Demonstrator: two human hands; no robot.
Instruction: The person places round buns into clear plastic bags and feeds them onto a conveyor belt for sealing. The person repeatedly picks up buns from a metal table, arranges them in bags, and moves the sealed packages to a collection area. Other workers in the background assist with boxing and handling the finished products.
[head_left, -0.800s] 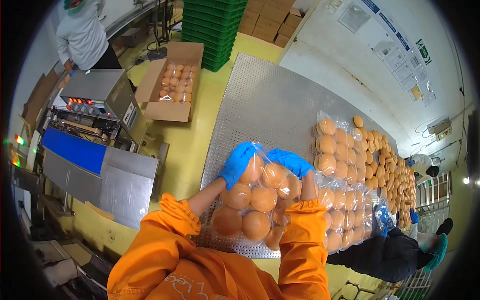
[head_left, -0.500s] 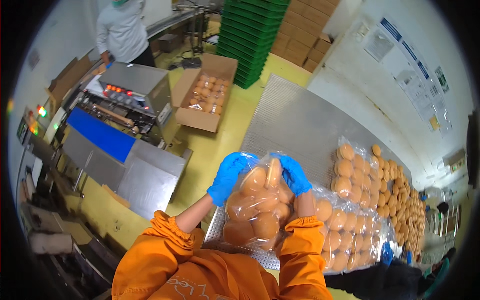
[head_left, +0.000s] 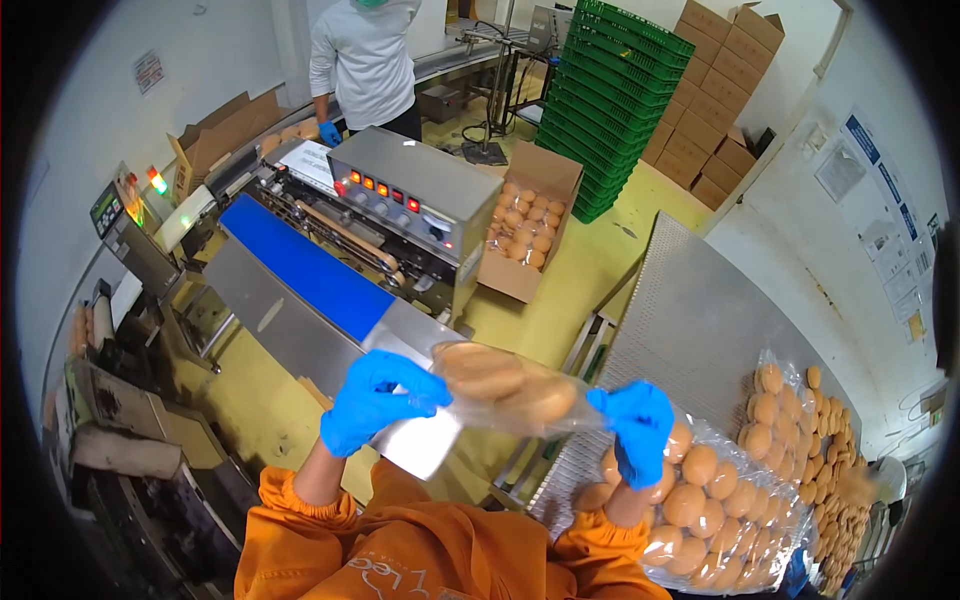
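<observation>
Stretching a clear bag (head_left: 562,418) of buns (head_left: 483,372) between them, the gloved left hand (head_left: 385,400) and right hand (head_left: 640,430) each had their grip pinched on its film at opposite ends. The bag hung between a machine (head_left: 415,190) with a blue belt (head_left: 310,270) and the perforated table (head_left: 690,300). The work looked partly done: a carton (head_left: 507,282) already contained bagged buns, filled packs (head_left: 715,500) lay on the table, and loose buns (head_left: 830,440) beyond them remained unbagged. Whether the held bag was sealed could not be told. Its film was thin, glossy and wrinkled, the buns round, smooth and golden brown; the table was dull grey metal, the carton plain brown cardboard.
</observation>
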